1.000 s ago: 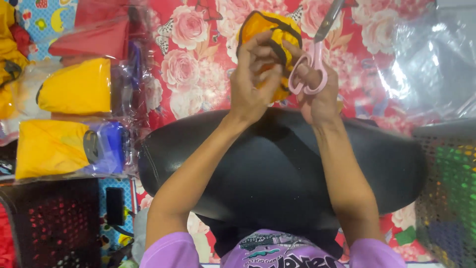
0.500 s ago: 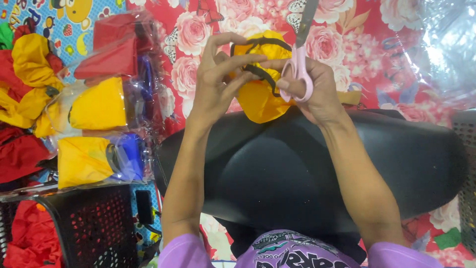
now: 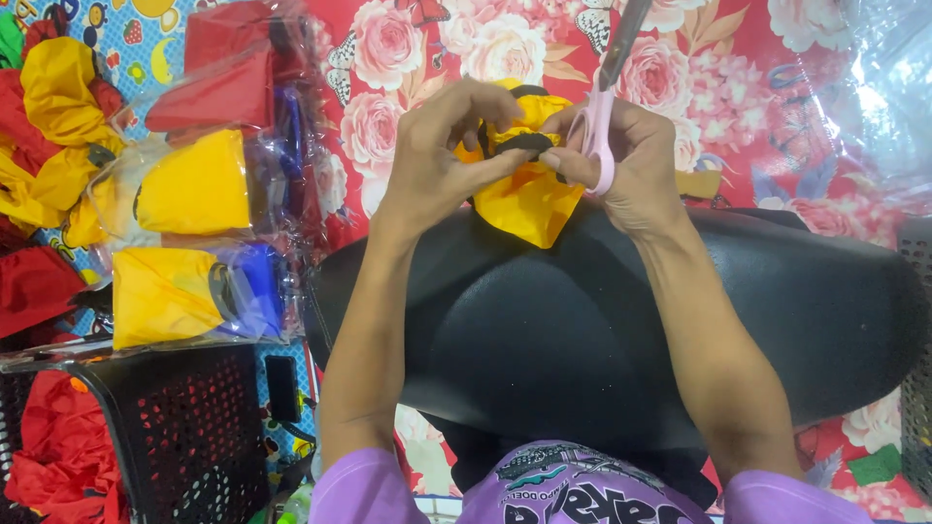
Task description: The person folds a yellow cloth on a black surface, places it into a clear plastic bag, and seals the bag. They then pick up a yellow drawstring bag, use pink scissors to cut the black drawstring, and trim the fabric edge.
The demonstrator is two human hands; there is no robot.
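Yellow fabric piece (image 3: 529, 199) with black strap (image 3: 524, 143): pinched closed between left hand (image 3: 437, 160) and right hand (image 3: 631, 160), above a black cushion (image 3: 582, 330); pink-handled scissors (image 3: 600, 116) looped on the right fingers, blades pointing up and away; fabric hangs downward, equally near both hands.

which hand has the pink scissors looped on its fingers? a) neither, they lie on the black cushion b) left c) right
c: the pink scissors hang on the fingers of the right hand, blades pointing up, while both hands pinch the yellow fabric piece.
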